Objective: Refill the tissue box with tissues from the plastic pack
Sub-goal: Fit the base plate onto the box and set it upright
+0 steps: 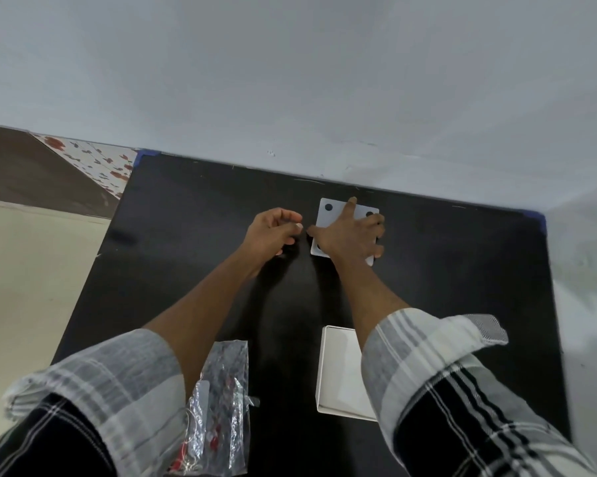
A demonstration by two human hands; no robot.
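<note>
Head view, black table [193, 256] pushed against a pale wall [290, 80]. Both arms reach far forward, plaid sleeves [438, 380] rolled up at the forearms.

Right hand [350, 235] lies palm-down on a white square tissue box [341, 215] with dark round dots near its corners; looks like the box's underside facing up, can't confirm. Right fingers [379, 220] spread wide: index stretched out to the box's far edge, other fingers fanned over its right edge, thumb pointing left past the box's left edge. Flat press, not a pinch. Box mostly covered by the hand; far-left corner and near-right corner show beyond the fingers.

Left hand [273, 232] just left of the right thumb, nearly touching it, raised slightly or resting on the table, can't tell which. Left fingers [290, 218] curled in, thumb and fingertips drawn together near a small pale spot at the tips; whether they pinch anything is not clear, too small.

Well back from both hands, under the right forearm: white flat rectangular piece [338, 370], open-tray or lid-like with a raised rim, lying flat on the table, partly hidden by the right sleeve.

Beside the left elbow, well behind the left fingers: crinkled clear plastic pack [221, 407] with red print, lying flat. Contents not readable.

Floral-print surface [97, 160] past the table's far-left corner.
</note>
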